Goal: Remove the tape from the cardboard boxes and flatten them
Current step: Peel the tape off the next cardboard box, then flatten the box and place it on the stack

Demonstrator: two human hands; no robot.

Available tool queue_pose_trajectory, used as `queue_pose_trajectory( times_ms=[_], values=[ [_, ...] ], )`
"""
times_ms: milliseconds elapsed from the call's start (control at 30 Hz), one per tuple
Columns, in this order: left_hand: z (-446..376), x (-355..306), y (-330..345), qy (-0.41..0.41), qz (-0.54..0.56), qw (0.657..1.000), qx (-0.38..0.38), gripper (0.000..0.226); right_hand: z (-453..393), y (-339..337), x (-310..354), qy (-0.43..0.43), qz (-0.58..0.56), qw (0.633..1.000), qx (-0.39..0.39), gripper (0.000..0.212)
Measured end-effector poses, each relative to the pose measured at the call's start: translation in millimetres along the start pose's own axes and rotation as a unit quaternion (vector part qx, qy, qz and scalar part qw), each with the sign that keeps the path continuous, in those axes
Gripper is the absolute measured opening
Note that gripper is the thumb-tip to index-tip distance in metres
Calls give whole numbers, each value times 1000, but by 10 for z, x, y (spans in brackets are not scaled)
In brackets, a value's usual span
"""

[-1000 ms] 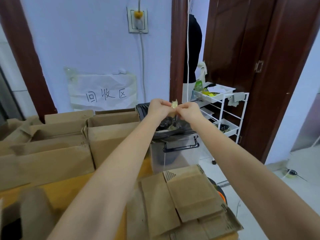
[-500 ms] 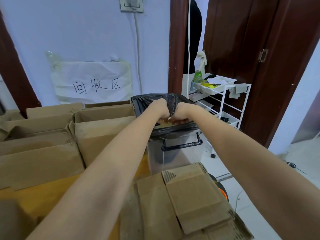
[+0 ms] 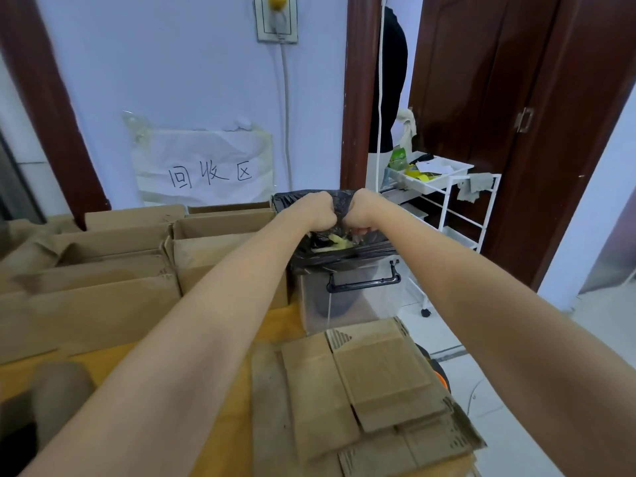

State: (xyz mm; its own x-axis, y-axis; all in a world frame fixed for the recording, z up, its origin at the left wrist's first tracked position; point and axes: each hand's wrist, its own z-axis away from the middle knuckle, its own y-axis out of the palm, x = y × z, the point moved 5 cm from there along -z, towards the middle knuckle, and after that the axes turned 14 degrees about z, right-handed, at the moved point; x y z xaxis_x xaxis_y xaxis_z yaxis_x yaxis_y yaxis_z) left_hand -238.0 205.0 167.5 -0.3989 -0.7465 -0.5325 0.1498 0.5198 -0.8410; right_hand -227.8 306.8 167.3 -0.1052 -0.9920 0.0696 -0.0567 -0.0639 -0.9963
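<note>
Both arms reach forward over the worktop (image 3: 220,401), fists side by side above the mouth of the bin (image 3: 347,297). Left hand (image 3: 318,210) has its fingers curled down and inward, knuckles up. Right hand (image 3: 364,211) is curled the same way, just beside the left, nearly touching it. Fingertips of both point down into the bin opening and are hidden from this angle, so cannot tell whether either one pinches anything.

Black bin liner (image 3: 344,251) is draped over the bin rim, directly under the hands. Yellowish crumpled tape (image 3: 339,242) lies inside the liner, just below the fists; whether it touches the fingers is not clear. The bin has clear walls and a black handle (image 3: 363,282) on its near side.

Flattened cardboard boxes (image 3: 375,390) are stacked on the near right part of the worktop, between the two forearms, well below the hands. Upright cardboard boxes (image 3: 144,256) with open tops stand in rows to the left of the bin, the nearest one touching or just beside the bin wall.

Behind them, a crumpled paper sign (image 3: 206,166) with handwritten characters is taped to the wall. A white wire cart (image 3: 457,201) stands to the right of the bin, near the dark wooden door (image 3: 499,98).
</note>
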Motion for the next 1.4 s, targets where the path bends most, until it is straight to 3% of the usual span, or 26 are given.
queue_pose_trajectory(
  times_ms=[233,367,567,700,1000,1233,1400],
  values=[
    [728,-35,-415,-14,-55,998,-23,12,620,-380,526,-49,-6,997,-51,23],
    [1254,54,-616,-32,-82,995,-39,25,1072,-422,919,-91,14,992,-81,29],
    [2024,452,-925,-85,-101,990,-57,11,1654,-289,1579,-163,37,984,-65,33],
    [2553,804,-1034,-105,-107,987,-61,17,2004,-115,2018,-209,29,977,-44,35],
    [3418,1536,-1086,-126,-94,984,-86,29,2439,287,2798,-258,51,964,-25,17],
    [3662,1886,-944,-98,-70,988,-93,36,2592,547,3034,-276,118,953,-42,41],
    [3758,2055,-733,-96,-67,988,-104,47,2598,734,3035,-281,126,950,-43,43]
  ],
)
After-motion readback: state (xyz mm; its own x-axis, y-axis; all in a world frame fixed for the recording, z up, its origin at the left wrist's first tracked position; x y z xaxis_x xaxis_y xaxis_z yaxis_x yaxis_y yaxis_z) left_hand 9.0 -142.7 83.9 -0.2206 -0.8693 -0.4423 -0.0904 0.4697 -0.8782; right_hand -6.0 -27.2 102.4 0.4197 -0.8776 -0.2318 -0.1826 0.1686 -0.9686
